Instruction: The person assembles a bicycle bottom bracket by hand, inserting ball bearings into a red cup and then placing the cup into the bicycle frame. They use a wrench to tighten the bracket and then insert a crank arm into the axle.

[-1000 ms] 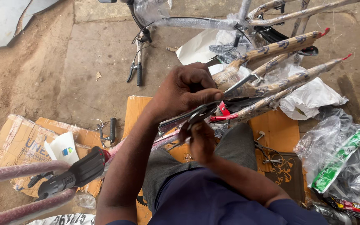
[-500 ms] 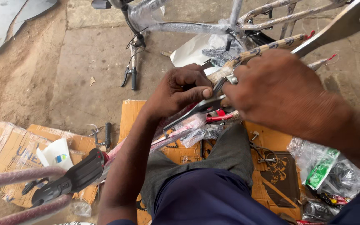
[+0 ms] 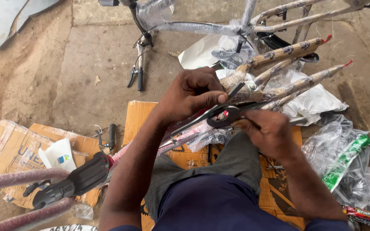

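Note:
My left hand [image 3: 191, 94] grips the junction of a paper-wrapped bicycle frame [image 3: 279, 72], thumb pressed on a dark metal strip [image 3: 202, 116] that slants down to the left. My right hand [image 3: 268, 132] holds a dark spanner [image 3: 228, 117] whose ring end sits at that junction, beside a small red part. The frame's wrapped tubes with red end caps run up to the right. A pink wrapped tube [image 3: 180, 137] passes under my left forearm, across my lap.
Flattened cardboard [image 3: 138, 113] lies under me on the concrete floor. A black chain guard [image 3: 71, 182] and pink wrapped tubes sit lower left. Another plastic-wrapped bicycle frame [image 3: 202, 28] stands at the top. Brake levers [image 3: 137, 75], crumpled plastic bags [image 3: 343, 158] and paper lie around.
My right hand, raised near the camera half a second ago, has dropped back to the junction holding the spanner. My left hand stays on the frame.

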